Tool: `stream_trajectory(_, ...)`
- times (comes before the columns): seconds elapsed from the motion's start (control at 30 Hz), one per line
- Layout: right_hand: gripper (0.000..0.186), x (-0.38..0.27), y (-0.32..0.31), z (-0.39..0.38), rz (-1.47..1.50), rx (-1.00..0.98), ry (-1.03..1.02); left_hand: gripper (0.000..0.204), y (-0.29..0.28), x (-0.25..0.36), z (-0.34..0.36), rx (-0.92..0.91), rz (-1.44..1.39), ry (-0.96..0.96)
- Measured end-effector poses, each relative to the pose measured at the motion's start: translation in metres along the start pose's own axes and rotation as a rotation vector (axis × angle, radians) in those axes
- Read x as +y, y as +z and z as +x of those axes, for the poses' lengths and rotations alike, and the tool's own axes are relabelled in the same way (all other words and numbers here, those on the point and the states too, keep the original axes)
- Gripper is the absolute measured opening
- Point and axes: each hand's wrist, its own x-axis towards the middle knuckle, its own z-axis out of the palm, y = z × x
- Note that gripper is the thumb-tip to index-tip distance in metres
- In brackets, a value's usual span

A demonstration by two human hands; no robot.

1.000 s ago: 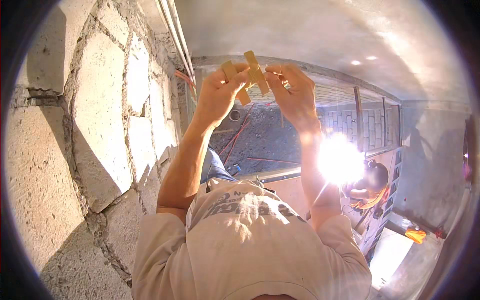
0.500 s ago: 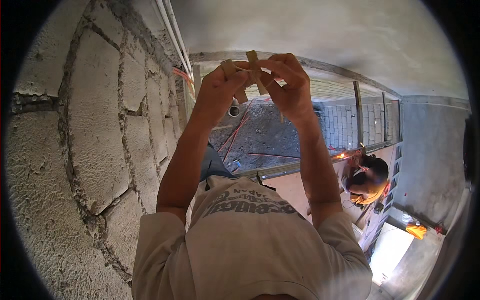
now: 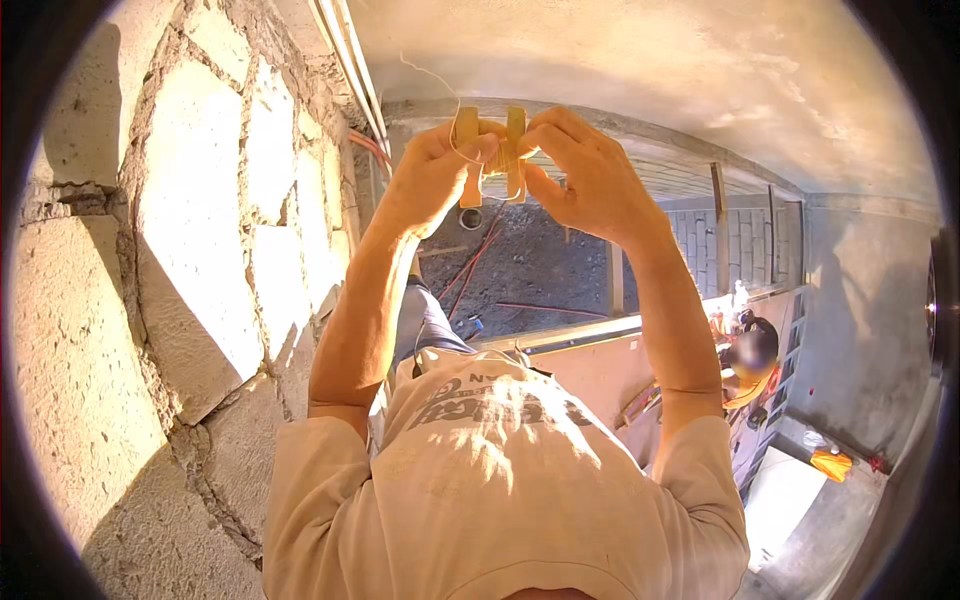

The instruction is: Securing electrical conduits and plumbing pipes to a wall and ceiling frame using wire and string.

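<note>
My left hand [image 3: 425, 185] is closed on a small yellowish H-shaped winder [image 3: 468, 120], its thumb against the left bar. My right hand [image 3: 585, 180] reaches the winder's right bar with curled fingers and thumb, pinching at that side. Pale string is wound around the middle between the two upright bars. A loose strand [image 3: 432, 72] curls up and leftward from it. Both hands are raised high in front of my chest.
A rough block wall [image 3: 185, 250] runs along my left, with pale pipes [image 3: 350, 45] above. Below lies a dirt area [image 3: 525, 275] with red hoses and a round pipe opening [image 3: 470, 218]. A co-worker [image 3: 760, 338] crouches at lower right beside a metal railing [image 3: 775, 410].
The winder's bars now stand more upright and parallel, and a loose strand has risen at the left. My right arm has shifted rightward. The bright glare by the co-worker has shrunk.
</note>
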Motion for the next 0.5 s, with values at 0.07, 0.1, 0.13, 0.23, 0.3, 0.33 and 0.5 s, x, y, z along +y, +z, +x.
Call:
stream_trajectory(0.07, 0.021, 0.002, 0.002, 0.000, 0.075, -0.010, -0.007, 0.028, 0.000, 0.003, -0.001, 0.044, 0.036, -0.048)
stream_trajectory(0.1, 0.023, 0.002, 0.002, 0.000, 0.067, -0.034, 0.011, 0.028, -0.002, 0.005, -0.001, 0.045, 0.035, -0.048)
stream_trajectory(0.13, 0.023, 0.001, 0.002, 0.000, 0.067, -0.035, 0.011, 0.029, -0.003, 0.009, -0.001, 0.008, 0.088, -0.080)
stream_trajectory(0.23, 0.022, -0.001, -0.002, 0.002, 0.057, -0.098, 0.036, 0.030, 0.000, 0.013, -0.002, -0.001, 0.148, -0.134)
stream_trajectory(0.3, 0.020, 0.002, -0.003, 0.001, -0.013, -0.144, -0.022, 0.031, -0.001, 0.012, -0.002, 0.033, 0.156, -0.157)
stream_trajectory(0.33, 0.020, 0.004, -0.005, 0.002, -0.010, -0.144, -0.027, 0.031, -0.001, 0.007, -0.002, 0.047, 0.132, -0.126)
stream_trajectory(0.5, 0.016, 0.021, -0.014, -0.003, 0.378, 0.111, 0.194, 0.029, 0.007, 0.010, -0.003, 0.076, 0.183, -0.119)
